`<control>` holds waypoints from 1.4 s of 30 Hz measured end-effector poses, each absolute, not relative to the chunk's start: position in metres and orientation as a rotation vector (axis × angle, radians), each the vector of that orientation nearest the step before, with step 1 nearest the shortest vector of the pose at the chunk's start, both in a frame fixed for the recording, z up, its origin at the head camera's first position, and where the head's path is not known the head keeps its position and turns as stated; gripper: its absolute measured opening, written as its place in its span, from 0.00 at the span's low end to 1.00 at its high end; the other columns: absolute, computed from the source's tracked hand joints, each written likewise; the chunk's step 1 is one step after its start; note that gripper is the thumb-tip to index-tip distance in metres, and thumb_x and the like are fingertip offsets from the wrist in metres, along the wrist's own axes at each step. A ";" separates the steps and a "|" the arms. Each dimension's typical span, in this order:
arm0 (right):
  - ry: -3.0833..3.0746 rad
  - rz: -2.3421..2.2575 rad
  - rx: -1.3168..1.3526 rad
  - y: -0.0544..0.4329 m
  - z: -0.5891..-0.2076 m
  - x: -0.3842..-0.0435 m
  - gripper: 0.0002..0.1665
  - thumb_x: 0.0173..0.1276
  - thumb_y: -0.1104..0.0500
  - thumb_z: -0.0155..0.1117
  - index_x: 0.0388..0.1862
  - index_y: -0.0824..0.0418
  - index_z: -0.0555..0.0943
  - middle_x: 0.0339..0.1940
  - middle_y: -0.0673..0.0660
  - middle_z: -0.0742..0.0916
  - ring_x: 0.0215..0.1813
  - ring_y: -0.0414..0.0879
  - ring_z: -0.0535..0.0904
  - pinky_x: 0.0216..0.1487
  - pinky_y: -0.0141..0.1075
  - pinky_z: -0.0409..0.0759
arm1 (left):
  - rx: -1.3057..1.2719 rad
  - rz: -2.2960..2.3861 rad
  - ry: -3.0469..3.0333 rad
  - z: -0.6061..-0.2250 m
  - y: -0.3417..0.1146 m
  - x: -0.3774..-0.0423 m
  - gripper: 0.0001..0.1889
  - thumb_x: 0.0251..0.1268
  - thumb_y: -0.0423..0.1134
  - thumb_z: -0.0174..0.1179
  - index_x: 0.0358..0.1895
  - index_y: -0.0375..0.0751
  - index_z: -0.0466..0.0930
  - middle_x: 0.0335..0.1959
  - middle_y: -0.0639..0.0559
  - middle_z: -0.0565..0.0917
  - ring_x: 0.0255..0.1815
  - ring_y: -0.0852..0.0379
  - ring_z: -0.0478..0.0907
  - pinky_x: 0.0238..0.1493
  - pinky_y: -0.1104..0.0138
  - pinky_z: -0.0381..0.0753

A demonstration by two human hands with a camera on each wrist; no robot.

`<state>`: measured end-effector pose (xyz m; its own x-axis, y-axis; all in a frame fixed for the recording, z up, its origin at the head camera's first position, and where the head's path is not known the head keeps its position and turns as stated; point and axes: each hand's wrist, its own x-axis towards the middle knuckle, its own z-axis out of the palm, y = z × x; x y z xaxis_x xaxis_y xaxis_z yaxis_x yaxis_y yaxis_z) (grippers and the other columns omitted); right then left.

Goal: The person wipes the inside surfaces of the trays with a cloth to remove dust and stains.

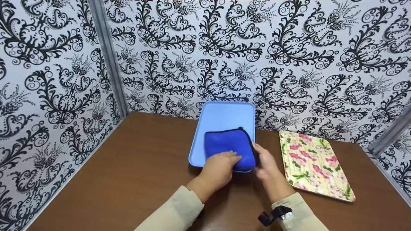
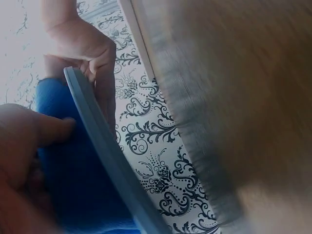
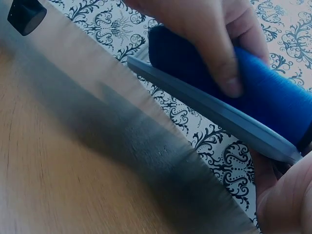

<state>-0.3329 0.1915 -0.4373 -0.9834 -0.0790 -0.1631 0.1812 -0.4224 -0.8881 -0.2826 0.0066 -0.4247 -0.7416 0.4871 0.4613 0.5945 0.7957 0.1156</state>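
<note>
A light blue tray is held above the table, and a gap shows beneath it in both wrist views. On its near half lies a dark blue pouch with a black zipper edge. My left hand grips the near part of the pouch, its fingers across the top; the thumb presses the side in the right wrist view. At the near right, my right hand holds the tray's edge beside the pouch, with fingers under the tray in the right wrist view. The pouch's contents are hidden.
A floral tray in yellow and pink lies to the right on the brown table. Patterned black-and-white walls enclose the back and sides. A black strap hangs by the right wrist.
</note>
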 end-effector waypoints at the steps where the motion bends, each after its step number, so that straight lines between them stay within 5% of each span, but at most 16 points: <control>1: 1.582 -2.524 0.127 0.192 -0.437 -0.333 0.17 0.85 0.55 0.44 0.46 0.52 0.83 0.37 0.50 0.89 0.38 0.42 0.87 0.42 0.34 0.88 | -0.843 -0.312 -2.557 -0.425 0.006 -0.282 0.19 0.69 0.32 0.62 0.60 0.48 0.87 0.59 0.52 0.88 0.64 0.55 0.84 0.67 0.62 0.82; 11: 1.611 -2.539 0.120 0.189 -0.442 -0.334 0.21 0.86 0.58 0.42 0.41 0.50 0.84 0.36 0.47 0.90 0.39 0.41 0.86 0.44 0.35 0.86 | -0.936 -0.039 -2.529 -0.429 -0.009 -0.283 0.18 0.79 0.35 0.54 0.63 0.53 0.86 0.65 0.53 0.85 0.69 0.56 0.80 0.71 0.62 0.79; 19: 1.656 -2.539 0.212 0.187 -0.448 -0.330 0.12 0.84 0.55 0.49 0.45 0.52 0.80 0.35 0.47 0.88 0.38 0.42 0.85 0.43 0.36 0.84 | -0.853 0.066 -2.579 -0.434 -0.033 -0.293 0.20 0.76 0.32 0.55 0.64 0.54 0.85 0.66 0.55 0.84 0.70 0.56 0.79 0.72 0.62 0.78; 42: 1.703 -2.571 0.194 0.184 -0.439 -0.330 0.11 0.84 0.55 0.51 0.47 0.53 0.82 0.35 0.47 0.88 0.40 0.42 0.83 0.46 0.38 0.82 | -0.556 0.020 -2.672 -0.427 -0.061 -0.311 0.21 0.72 0.26 0.57 0.63 0.47 0.85 0.66 0.46 0.84 0.70 0.49 0.79 0.73 0.57 0.77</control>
